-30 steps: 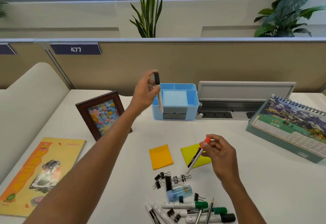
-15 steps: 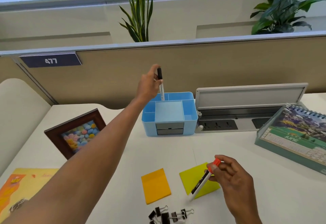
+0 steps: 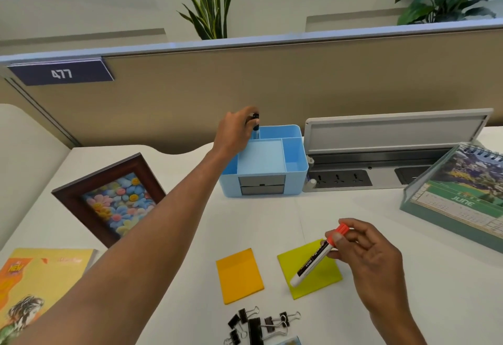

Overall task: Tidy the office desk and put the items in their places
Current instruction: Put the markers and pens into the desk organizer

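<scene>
A light blue desk organizer (image 3: 295,173) stands at the back of the white desk. My left hand (image 3: 235,132) holds a black-capped marker (image 3: 255,125) upright, its lower end down inside the organizer's back left compartment. My right hand (image 3: 367,252) grips a red-capped white marker (image 3: 317,256) above a yellow-green sticky pad (image 3: 324,279). An orange sticky pad (image 3: 239,275) lies to its left. Several black binder clips (image 3: 258,323) lie near the front edge.
A framed flower picture (image 3: 114,197) leans at the left, a yellow magazine (image 3: 35,276) in front of it. A desk calendar (image 3: 462,197) stands at the right. An open grey socket box (image 3: 381,154) sits behind, against the beige partition.
My left hand has lowered the black-capped marker into the organizer's back left compartment. My right hand has kept the red-capped marker. The camera has moved closer and tilted up.
</scene>
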`<move>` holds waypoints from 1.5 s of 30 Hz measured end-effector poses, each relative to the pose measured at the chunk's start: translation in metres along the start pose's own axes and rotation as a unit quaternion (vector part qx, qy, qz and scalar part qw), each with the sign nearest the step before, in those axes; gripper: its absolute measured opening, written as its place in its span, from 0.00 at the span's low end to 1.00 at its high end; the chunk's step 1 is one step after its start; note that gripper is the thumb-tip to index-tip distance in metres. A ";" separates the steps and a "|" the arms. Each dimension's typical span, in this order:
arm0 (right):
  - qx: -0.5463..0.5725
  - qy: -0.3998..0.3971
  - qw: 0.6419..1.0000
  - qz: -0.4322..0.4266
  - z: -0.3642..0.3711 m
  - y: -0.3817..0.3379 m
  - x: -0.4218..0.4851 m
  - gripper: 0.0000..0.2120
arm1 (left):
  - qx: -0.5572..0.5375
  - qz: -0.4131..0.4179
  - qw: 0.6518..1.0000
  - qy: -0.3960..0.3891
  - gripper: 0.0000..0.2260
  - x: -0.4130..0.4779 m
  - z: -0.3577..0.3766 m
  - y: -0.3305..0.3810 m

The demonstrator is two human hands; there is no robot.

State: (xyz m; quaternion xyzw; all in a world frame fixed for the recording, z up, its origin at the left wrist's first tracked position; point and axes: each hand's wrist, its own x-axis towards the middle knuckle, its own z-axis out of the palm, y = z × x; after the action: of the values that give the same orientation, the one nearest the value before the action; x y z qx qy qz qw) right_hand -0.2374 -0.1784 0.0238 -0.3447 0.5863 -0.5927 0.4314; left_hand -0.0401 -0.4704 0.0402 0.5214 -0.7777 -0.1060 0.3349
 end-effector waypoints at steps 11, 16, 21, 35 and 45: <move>-0.054 0.036 0.992 -0.107 0.007 -0.049 0.047 0.08 | -0.067 -0.041 0.997 -0.027 0.20 -0.004 -0.013 -0.004; -0.063 0.010 0.978 -0.200 0.052 -0.092 0.095 0.07 | -0.113 -0.063 0.981 0.142 0.11 -0.044 -0.040 0.009; -0.101 -0.028 0.958 -0.266 0.114 -0.104 0.156 0.07 | -0.144 -0.072 0.968 0.192 0.08 -0.142 -0.034 0.047; -0.264 -0.078 0.914 -0.298 0.168 -0.043 0.213 0.02 | 0.073 0.100 0.991 -0.054 0.15 -0.331 0.034 0.105; -0.363 -0.038 0.900 -0.238 0.183 -0.027 0.212 0.02 | 0.105 0.140 0.974 -0.147 0.12 -0.331 0.028 0.103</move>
State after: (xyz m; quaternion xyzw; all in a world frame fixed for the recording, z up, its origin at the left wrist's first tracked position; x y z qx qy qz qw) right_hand -0.1561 -0.4471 0.0438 -0.6290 0.6441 -0.4107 0.1443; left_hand -0.0567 -0.1393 -0.0635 0.4184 -0.8904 -0.0514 0.1718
